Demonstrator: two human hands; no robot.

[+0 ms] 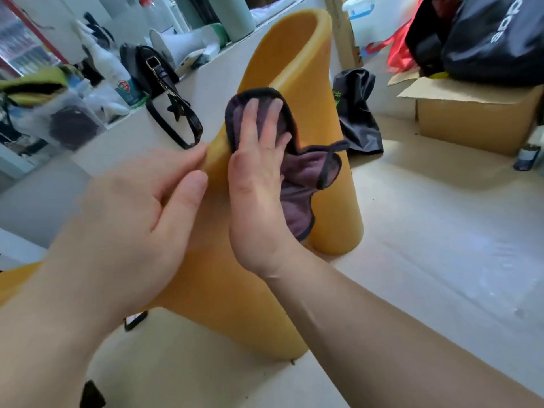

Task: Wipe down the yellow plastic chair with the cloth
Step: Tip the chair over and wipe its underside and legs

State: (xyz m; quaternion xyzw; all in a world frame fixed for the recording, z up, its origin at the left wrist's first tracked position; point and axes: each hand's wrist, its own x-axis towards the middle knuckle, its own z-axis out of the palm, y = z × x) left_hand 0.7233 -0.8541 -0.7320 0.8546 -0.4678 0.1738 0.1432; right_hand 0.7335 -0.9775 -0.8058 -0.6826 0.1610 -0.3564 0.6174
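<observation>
The yellow plastic chair point(294, 54) lies tilted on the pale floor, its thick legs pointing toward me and to the right. A purple cloth point(306, 178) with a dark border is spread over the chair's surface near the middle of the view. My right hand point(259, 184) lies flat on the cloth, fingers stretched and pressing it against the chair. My left hand point(141, 207) grips the chair's edge just left of the cloth, fingers curled around the rim, slightly blurred.
A black handbag point(159, 81) with a long strap lies on a low white ledge at the left, among bottles and clutter. A dark bag point(356, 110) sits on the floor behind the chair. A cardboard box point(477, 113) with black bags stands at the right.
</observation>
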